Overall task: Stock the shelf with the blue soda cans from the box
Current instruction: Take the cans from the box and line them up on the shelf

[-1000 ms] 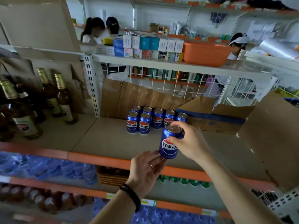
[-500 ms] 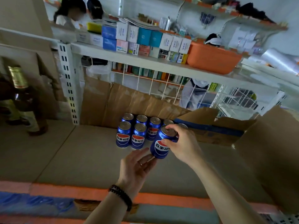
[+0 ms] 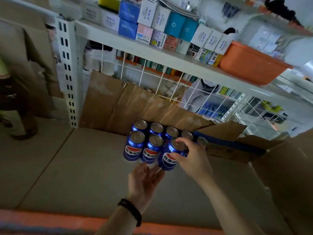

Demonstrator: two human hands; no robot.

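Note:
Several blue soda cans [image 3: 135, 146] stand in two rows on the grey shelf board [image 3: 76, 175], in front of a cardboard sheet. My right hand [image 3: 191, 158] grips one more blue can [image 3: 169, 158] by its top and side, at the right end of the front row, next to its neighbour. Below it, my left hand [image 3: 144, 180] has straight fingers whose tips reach the can's base. An open cardboard box [image 3: 237, 150] with a blue band lies just right of the cans.
A white slotted upright [image 3: 67, 73] stands at the shelf's back left, with brown bottles [image 3: 17, 107] beyond it. The upper shelf carries small boxes [image 3: 160, 31] and an orange tub [image 3: 250, 65]. A large cardboard flap [image 3: 288, 175] fills the right side. An orange shelf edge [image 3: 50, 219] runs along the front.
My right hand has carried the can forward and down into the front row beside the other cans. My left hand followed beneath it. The view moved closer to the shelf.

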